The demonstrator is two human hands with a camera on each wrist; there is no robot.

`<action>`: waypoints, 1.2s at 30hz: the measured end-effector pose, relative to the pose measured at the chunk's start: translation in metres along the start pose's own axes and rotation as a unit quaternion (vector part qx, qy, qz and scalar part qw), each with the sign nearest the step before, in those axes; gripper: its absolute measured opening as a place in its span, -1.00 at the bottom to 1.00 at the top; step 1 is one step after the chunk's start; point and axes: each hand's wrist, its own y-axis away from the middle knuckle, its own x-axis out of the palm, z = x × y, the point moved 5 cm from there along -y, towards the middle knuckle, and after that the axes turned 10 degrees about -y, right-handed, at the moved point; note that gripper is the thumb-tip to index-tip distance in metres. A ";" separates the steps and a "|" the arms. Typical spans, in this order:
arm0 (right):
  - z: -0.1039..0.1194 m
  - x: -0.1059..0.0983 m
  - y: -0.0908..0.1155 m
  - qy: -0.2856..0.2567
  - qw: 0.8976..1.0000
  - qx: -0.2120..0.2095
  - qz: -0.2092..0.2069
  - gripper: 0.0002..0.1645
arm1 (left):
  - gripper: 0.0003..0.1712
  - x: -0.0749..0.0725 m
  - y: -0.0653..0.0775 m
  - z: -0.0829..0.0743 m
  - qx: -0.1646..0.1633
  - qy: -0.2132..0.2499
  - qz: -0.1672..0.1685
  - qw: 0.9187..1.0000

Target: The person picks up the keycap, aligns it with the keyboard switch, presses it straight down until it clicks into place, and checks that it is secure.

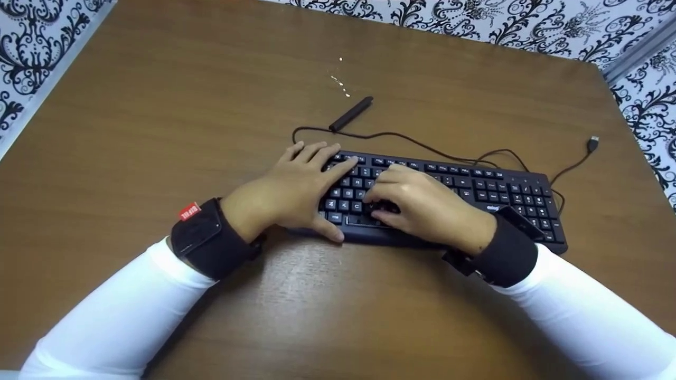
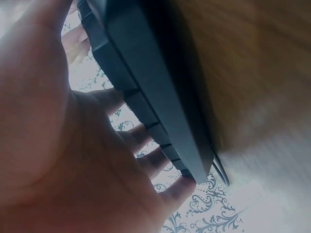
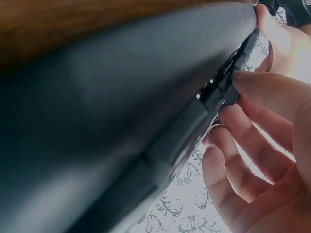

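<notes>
A black keyboard (image 1: 475,184) lies on the wooden table. My left hand (image 1: 296,184) rests spread over its left end, fingers straight toward the back edge and thumb at the front edge. In the left wrist view, the left fingers (image 2: 155,160) reach along the key side. My right hand (image 1: 422,203) is over the middle keys with its fingers bent. Thumb and forefinger pinch a black keycap (image 3: 231,95), seen in the right wrist view beside a gap in the key rows. The other right fingers (image 3: 218,165) are bent beside it.
Behind the keyboard runs its black cable (image 1: 396,135), ending in a USB plug (image 1: 592,143) at the right. A black stick (image 1: 351,113) lies against the cable. Small white flecks (image 1: 340,84) lie farther back. Patterned wallpaper (image 1: 475,21) borders the table (image 1: 158,105).
</notes>
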 end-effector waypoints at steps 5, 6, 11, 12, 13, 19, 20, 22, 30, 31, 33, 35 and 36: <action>-0.001 0.001 0.002 0.002 1.000 0.002 0.004 -0.78 | 0.47 -0.001 -0.002 -0.001 0.006 -0.003 -0.001 1.000; -0.001 0.002 0.002 0.000 1.000 0.003 0.004 -0.78 | 0.47 -0.001 -0.002 -0.001 0.006 -0.003 -0.001 1.000; -0.003 0.001 0.004 -0.002 1.000 0.004 -0.009 -0.78 | 0.47 -0.002 -0.003 -0.002 0.005 -0.006 -0.002 1.000; -0.003 0.001 0.004 0.000 1.000 0.006 -0.011 -0.79 | 0.47 -0.003 -0.003 -0.002 0.006 -0.007 -0.003 1.000; -0.003 0.001 0.005 0.001 1.000 0.009 -0.013 -0.79 | 0.47 -0.003 -0.004 -0.002 0.006 -0.006 -0.004 1.000; -0.003 0.001 0.005 -0.007 0.999 0.032 -0.013 -0.85 | 0.47 -0.002 -0.004 -0.004 0.009 0.001 -0.001 1.000; -0.003 0.001 0.005 -0.010 0.999 0.035 -0.016 -0.86 | 0.47 -0.002 -0.004 -0.005 0.009 0.001 -0.001 1.000; -0.003 0.001 0.005 -0.012 0.999 0.040 -0.021 -0.86 | 0.47 -0.003 -0.005 -0.005 0.009 0.002 0.001 1.000; 0.000 0.003 0.005 -0.012 0.999 0.048 -0.019 -0.86 | 0.47 -0.002 -0.003 -0.006 0.011 0.003 0.000 1.000; 0.000 0.003 0.004 -0.010 0.999 0.047 -0.020 -0.85 | 0.47 -0.002 -0.003 -0.005 0.010 0.004 -0.001 1.000; 0.002 0.003 0.002 -0.006 0.999 0.045 -0.022 -0.85 | 0.47 -0.003 -0.001 -0.003 0.008 0.005 -0.005 1.000; 0.003 0.005 0.000 -0.003 0.999 0.044 -0.024 -0.85 | 0.47 -0.003 0.001 0.000 0.004 0.007 -0.009 1.000; 0.004 0.006 -0.001 -0.002 0.999 0.044 -0.023 -0.85 | 0.47 -0.002 0.001 0.001 0.003 0.007 -0.009 1.000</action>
